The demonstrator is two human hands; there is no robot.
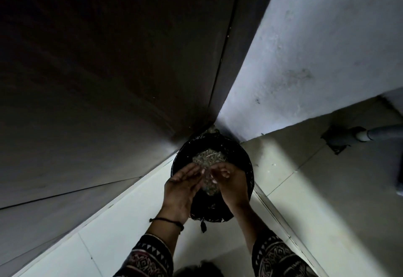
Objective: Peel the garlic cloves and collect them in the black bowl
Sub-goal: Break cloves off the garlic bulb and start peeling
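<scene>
- A dark door (109,58) is seen across the left and upper part of the view, closed against its frame.
- A pale, stained wall (305,47) is met by the door at a corner.
- A light tiled floor (305,178) is spread below both, partly in shadow.
- A black container (245,156), round and lined with what looks like a black bag, is set on the floor right in that corner, touching or almost touching the door and the wall.
- A grey pipe (370,133) is seen low by the wall at the right, well apart from the container.
- Two patterned sleeves (148,257) are seen at the bottom edge, with the forearms stretched towards the container.
- The left hand (183,187) is held over the near left part of the container, its fingers straight and together, gripping nothing.
- The right hand (231,180) is held just beside it over the container, its fingers curled inward; whether something is pinched in them cannot be told.
- Pale scraps (208,156) are heaped inside the container, beyond and between the hands; no single garlic clove can be made out among them.
- A dark thread (168,221) is tied around the left wrist.
</scene>
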